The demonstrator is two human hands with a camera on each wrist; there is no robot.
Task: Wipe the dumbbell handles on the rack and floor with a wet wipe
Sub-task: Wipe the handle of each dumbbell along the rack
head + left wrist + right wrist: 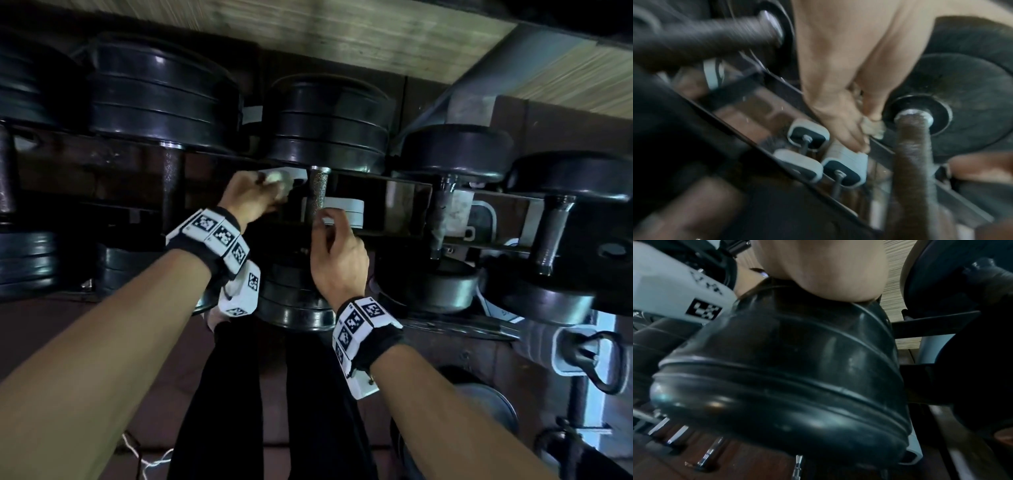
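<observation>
A dumbbell with a knurled steel handle (pixel 318 192) lies on the rack (pixel 404 236) between black plate heads. My left hand (pixel 270 186) is just left of the handle's far end and pinches a crumpled white wet wipe (pixel 279 180). In the left wrist view the wipe (pixel 874 128) sits a little short of the handle (pixel 912 151). My right hand (pixel 329 222) curls round the near end of the same handle. The right wrist view shows only my palm (pixel 828 272) above the near dumbbell head (pixel 787 369); the fingers are hidden.
More black dumbbells (pixel 161 96) fill the rack on both sides, one with a bare handle (pixel 551 236) at the right. White plastic cradles (pixel 807 134) line the rack rail. My legs in black trousers (pixel 274 394) stand below, on a dark floor.
</observation>
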